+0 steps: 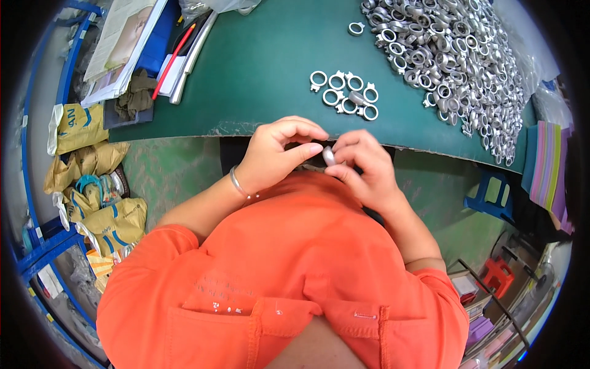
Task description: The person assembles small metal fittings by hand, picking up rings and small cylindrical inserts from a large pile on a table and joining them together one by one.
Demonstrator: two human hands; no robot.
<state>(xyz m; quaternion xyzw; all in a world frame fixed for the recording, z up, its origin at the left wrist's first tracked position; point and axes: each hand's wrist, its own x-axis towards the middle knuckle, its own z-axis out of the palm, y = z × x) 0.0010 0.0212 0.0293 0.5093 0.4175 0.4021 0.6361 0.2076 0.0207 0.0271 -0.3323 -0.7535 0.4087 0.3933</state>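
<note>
My right hand [369, 163] pinches a grey metal ring [329, 156] between thumb and fingers, just off the table's front edge. Facing it from the left is my left hand [276, 150], its thumb and curved fingers apart with nothing between them. The thumb tip points at the ring, a small gap away. Beyond my hands, a small group of similar metal rings with short lugs [332, 97] lies flat on the green tabletop [258, 80]. One ring in that group leans on its neighbours.
A large heap of metal rings [452, 55] covers the table's right side, and one ring [356, 29] lies apart. Papers [117, 55] and a red pen [174, 60] sit at the left. A blue stool [490, 195] stands below the right edge; yellow bags [117, 224] fill the left shelf side.
</note>
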